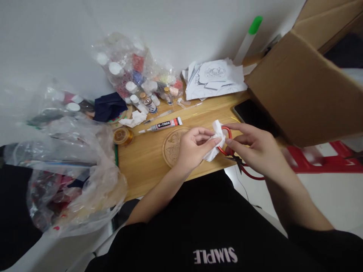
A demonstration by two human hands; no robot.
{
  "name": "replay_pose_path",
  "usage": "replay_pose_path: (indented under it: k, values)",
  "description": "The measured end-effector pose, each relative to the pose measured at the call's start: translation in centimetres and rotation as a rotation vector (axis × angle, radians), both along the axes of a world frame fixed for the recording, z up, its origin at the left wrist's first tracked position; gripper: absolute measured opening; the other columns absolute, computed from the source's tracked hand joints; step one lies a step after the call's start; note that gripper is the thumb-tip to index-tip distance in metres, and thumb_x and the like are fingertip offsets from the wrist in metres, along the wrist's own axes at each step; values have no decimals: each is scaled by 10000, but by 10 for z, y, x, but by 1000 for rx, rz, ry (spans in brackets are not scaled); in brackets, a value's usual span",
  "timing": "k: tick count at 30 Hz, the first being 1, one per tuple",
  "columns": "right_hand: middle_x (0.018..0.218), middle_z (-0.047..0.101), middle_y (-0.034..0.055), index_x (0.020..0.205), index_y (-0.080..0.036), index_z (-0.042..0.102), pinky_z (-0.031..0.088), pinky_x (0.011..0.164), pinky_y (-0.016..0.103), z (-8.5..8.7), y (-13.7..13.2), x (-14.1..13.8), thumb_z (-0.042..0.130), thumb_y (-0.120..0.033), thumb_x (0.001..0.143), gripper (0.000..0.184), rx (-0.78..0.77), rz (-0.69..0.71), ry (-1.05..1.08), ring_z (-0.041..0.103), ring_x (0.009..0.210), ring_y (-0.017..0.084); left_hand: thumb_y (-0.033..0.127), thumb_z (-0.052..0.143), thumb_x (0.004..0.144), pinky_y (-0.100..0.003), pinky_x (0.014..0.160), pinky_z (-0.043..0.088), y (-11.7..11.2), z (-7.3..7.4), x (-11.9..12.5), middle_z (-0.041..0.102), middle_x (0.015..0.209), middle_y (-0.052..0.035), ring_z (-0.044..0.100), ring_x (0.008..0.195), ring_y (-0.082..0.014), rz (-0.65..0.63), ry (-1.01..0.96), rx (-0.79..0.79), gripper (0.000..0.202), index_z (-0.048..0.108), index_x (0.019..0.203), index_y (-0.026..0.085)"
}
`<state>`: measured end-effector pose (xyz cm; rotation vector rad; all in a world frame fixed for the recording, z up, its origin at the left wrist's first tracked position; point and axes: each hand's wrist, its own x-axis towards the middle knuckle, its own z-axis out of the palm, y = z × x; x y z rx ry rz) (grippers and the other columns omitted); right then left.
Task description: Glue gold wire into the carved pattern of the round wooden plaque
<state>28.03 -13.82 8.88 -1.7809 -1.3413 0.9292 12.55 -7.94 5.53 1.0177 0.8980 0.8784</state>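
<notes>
My left hand (193, 148) pinches a crumpled white tissue (216, 141) over a round carved wooden disc (171, 148) on the wooden table (144, 162). My right hand (256, 151) is closed round red-handled scissors (231, 149), its fingertips touching the tissue. The scissor blades point toward me, below the hand. A tube of B-7000 glue (163, 125) lies just beyond the disc.
A bag of small bottles (136, 75) and printed paper sheets (214, 78) sit at the table's back. A cardboard box (303, 87) stands at right beside a dark phone (249, 112). Plastic bags (73, 170) crowd the left. A gold wire spool (122, 136) is nearby.
</notes>
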Motion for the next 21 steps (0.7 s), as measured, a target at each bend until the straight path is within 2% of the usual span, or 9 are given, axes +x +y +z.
replay_pose_path:
  k: [7, 13, 18, 21]
  values:
    - [602, 698, -9, 1122, -201, 660, 418, 474, 241, 7, 1, -1, 616, -293, 804, 334, 11, -65, -31, 596, 454, 134, 202, 830, 637, -202, 563, 509, -6, 2, 1, 691, 665, 21, 648, 587, -97, -59, -10, -21, 256, 606, 755, 165]
    - [556, 664, -29, 1057, -226, 687, 409, 475, 244, 5, 1, -4, 619, -264, 808, 261, 83, -98, -148, 575, 436, 131, 126, 863, 569, -198, 576, 523, -9, 5, 3, 696, 647, 34, 666, 597, -101, -27, -11, -77, 301, 609, 724, 168]
    - [580, 678, -18, 1058, -224, 694, 419, 492, 252, 6, 0, -3, 639, -272, 800, 269, 124, -135, -203, 595, 468, 137, 194, 903, 521, -219, 618, 528, -14, 0, 8, 690, 651, 32, 664, 605, -102, 58, -73, -159, 352, 613, 717, 164]
    - [585, 679, -9, 1097, -208, 685, 426, 497, 263, 5, -2, 4, 650, -299, 794, 318, 114, -183, -188, 591, 466, 138, 259, 923, 490, -220, 631, 514, -16, -5, 12, 684, 652, 28, 652, 603, -95, 43, -176, -242, 407, 604, 722, 156]
